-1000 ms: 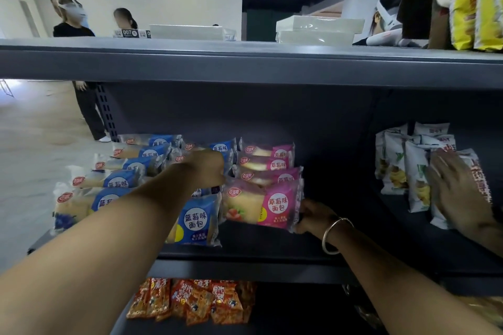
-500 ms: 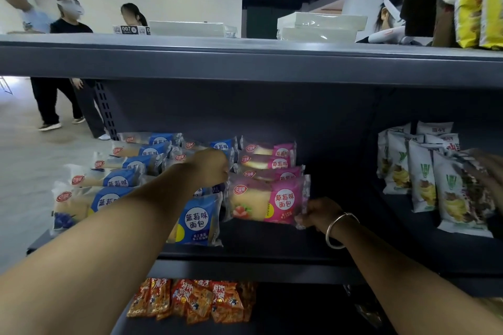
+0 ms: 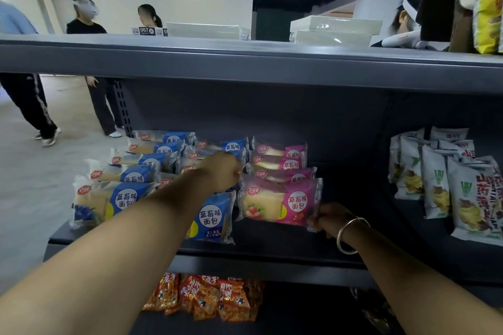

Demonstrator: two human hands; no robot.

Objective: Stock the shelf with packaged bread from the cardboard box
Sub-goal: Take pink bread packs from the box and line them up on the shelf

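A pink strawberry bread packet (image 3: 280,202) stands at the front of a pink row on the dark middle shelf (image 3: 272,249). My left hand (image 3: 221,171) grips its upper left corner with curled fingers. My right hand (image 3: 330,219), with a metal bangle on the wrist, pinches the packet's lower right edge. More pink packets (image 3: 280,163) are stacked behind it. To the left lie rows of blue blueberry bread packets (image 3: 128,175), and one blue packet (image 3: 211,216) stands just under my left forearm. The cardboard box is out of view.
White snack bags (image 3: 438,185) fill the right bay of the same shelf. Orange snack packets (image 3: 206,298) lie on the shelf below. Yellow bags (image 3: 487,13) and a cardboard box (image 3: 438,19) sit on the top shelf (image 3: 245,60). Several people stand behind the shelving.
Another person's hand has withdrawn from the white snack bags at the right. The pink packet now sits a little more upright between my hands, which stay on its two ends.
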